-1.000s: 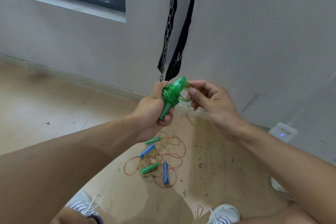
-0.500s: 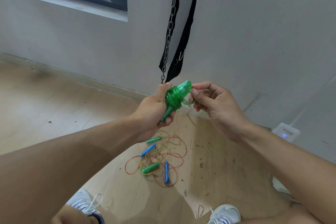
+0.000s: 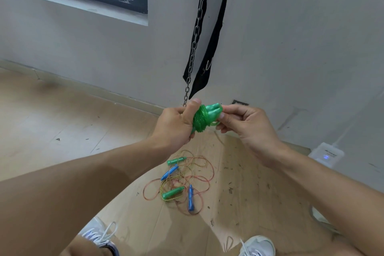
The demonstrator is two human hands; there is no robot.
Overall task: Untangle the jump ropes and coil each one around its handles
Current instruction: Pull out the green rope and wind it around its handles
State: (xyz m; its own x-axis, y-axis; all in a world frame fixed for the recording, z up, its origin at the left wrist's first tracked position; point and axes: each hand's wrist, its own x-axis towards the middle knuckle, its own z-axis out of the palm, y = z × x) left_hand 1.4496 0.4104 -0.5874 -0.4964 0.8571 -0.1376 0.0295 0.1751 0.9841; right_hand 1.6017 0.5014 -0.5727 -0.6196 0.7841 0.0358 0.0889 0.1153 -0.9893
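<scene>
**Green rope wound tight, two hands on it**

Wooden floor (image 3: 62,114) and a pale wall fill the frame. At centre, the left hand (image 3: 174,124) grips the green jump rope (image 3: 202,119), coiled around its paired handles, while the right hand (image 3: 243,124) pinches the handle tips. Below centre on the floor, a tangled pile of ropes (image 3: 182,183) waits.

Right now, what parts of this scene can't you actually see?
- Head view: lower ends of the green handles, hidden inside the left hand.
- The green rope end, behind the right hand fingers.
- How the floor ropes cross: too thin and small.
- Chain and black strap tops, cut by the upper edge.
</scene>
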